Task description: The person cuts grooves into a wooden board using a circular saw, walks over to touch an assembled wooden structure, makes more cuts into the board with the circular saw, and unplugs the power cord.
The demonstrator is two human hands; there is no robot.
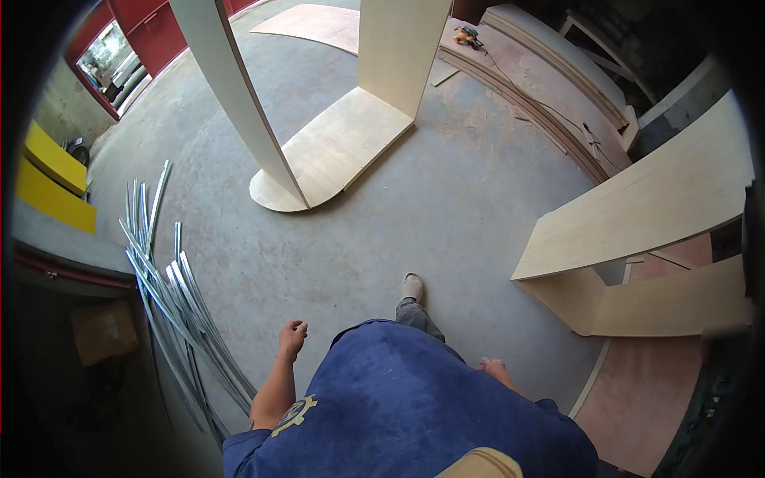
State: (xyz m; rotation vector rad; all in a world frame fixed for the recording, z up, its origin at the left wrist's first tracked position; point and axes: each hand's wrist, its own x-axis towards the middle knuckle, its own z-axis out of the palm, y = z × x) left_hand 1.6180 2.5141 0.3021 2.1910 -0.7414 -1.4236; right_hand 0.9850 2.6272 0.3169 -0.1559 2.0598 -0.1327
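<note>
Bare concrete floor [454,215] spreads wide around a plywood frame [347,147] that stands ahead of the person, its rounded base lying flat, probably so that the two tall boards rising from it stay upright unaided. This is the head view. Nearer than the frame, the left hand [293,340] hangs beside the body, fingers loosely curled around nothing; the arm seems simply relaxed. The right hand [494,368], also nearer than the frame, is partly hidden by the shirt [414,390]; its fingers look bent, but whether it holds anything I cannot tell. Metal strips [194,307] lie left of the frame, nearest the left hand, bunched lengthwise, perhaps to save walking space. Right of the frame, a second plywood assembly [637,211] stands apart, perhaps for access around both. Beyond it, stacked sheets [542,88] lie flat, likely for stability, with an orange power tool [468,37] on top.
</note>
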